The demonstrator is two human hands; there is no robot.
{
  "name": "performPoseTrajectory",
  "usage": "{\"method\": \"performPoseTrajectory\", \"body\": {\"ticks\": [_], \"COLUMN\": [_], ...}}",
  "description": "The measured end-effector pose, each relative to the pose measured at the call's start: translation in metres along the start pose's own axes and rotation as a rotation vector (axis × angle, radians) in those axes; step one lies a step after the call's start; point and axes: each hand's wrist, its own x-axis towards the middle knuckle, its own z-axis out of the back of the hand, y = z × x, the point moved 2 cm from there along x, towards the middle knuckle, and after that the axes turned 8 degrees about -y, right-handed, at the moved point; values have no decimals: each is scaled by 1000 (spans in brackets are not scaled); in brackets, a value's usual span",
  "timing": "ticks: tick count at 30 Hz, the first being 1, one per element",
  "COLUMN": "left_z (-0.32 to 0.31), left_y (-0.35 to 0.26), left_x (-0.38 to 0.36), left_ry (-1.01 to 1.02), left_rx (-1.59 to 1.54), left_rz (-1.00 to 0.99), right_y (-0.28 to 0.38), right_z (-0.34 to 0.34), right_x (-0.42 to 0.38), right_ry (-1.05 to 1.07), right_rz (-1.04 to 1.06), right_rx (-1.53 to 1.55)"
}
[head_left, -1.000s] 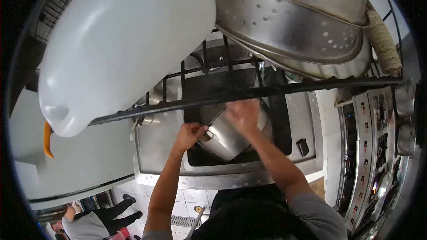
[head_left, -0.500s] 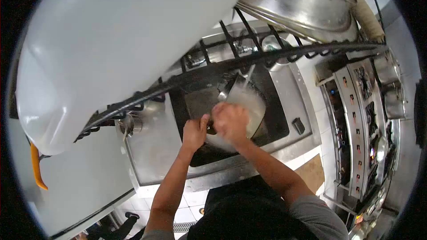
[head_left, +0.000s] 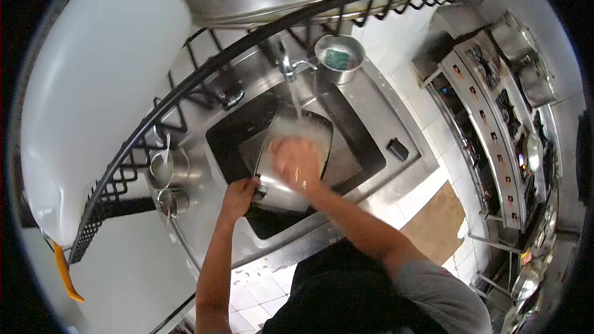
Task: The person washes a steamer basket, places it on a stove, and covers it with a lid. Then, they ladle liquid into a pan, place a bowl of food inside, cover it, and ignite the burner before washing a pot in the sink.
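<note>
In the head view, my left hand (head_left: 237, 199) is closed on the left side of a rectangular, dark-rimmed, pan-like vessel (head_left: 279, 195), beside a small dark fitting. The vessel is tilted inside the dark sink basin (head_left: 362, 164). Over its pale inner face is my right hand (head_left: 298, 161), its fingers smeared by motion; whether it holds anything I cannot tell. Water (head_left: 297, 100) runs from the tap (head_left: 286, 69) onto the vessel's far end.
A metal pot (head_left: 340, 77) with a green scouring pad (head_left: 336, 59) stands behind the basin. Metal pots (head_left: 179, 170) sit left, a small black object (head_left: 397, 149) right. A black wire rack (head_left: 238, 55) hangs overhead, and a stove (head_left: 489, 130) stands right.
The view has shifted, showing more of the tap and the pot with the pad. My right hand has moved over the vessel's inner face; my left hand stays at its side.
</note>
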Motion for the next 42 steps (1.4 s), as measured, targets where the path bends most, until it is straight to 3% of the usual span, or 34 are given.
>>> {"method": "performPoseTrajectory", "body": {"ticks": [1,2,3,6,7,9,11,12,13,14,16,18,20,22,23,25,27,30,31,34,36,37,38,42], "left_z": [-6,-9,-16,-46,-56,-61,-56,-52,-51,-50,-45,-45,-48,-47,-49,-49,-50,-47,-47,-46,-46,-50,-55,-53], "left_y": [1,-2,-16,-59,-64,-75,-62,-57,-55,-52,-52,-56,-53,-49,-47,-44,-42,-50,-50,-51,-49,-42,-35,-32], "left_x": [10,17,26,44,47,49,47,47,47,45,45,42,42,46,49,52,51,45,46,41,42,46,53,55], "left_ry": [-143,-285,-275,-351,-427,-582,-583,-592,-600,-639,-674,-623,-646,-665,-661,-673,-665,-683,-687,-705,-640,-642,-710,-770], "left_rx": [60,115,116,295,315,315,312,310,313,271,226,225,201,199,193,197,231,251,248,224,106,107,190,218], "left_rz": [-165,-331,-345,-214,-217,-259,-242,-240,-238,-257,-282,-218,-254,-289,-288,-285,-271,-244,-244,-295,-245,-240,-334,-491], "right_y": [12,26,35,14,7,-26,-96,-136,-165,-162,-146,-103,-68,-46,-58,-128,-201,-171,-141,-70,-46,-67,-114,-163], "right_z": [-3,7,14,18,21,32,35,18,-2,-3,5,8,24,33,31,17,-45,-57,-48,-14,6,-14,-55,-88], "right_x": [-22,-42,-53,-67,-55,9,25,32,33,33,30,5,-9,-12,-1,39,57,84,80,54,43,41,41,91], "right_ry": [74,-38,-148,-108,157,590,129,-136,-111,-112,-82,216,384,146,281,91,140,220,54,47,50,53,50,189], "right_rz": [14,103,195,281,25,-489,-131,-238,-397,-398,-355,-520,-582,11,108,6,-271,-414,-257,-96,55,57,-179,-104], "right_rx": [116,96,73,22,-168,-201,-4,352,437,445,158,90,67,-53,-218,414,318,56,66,-50,201,204,554,247]}}
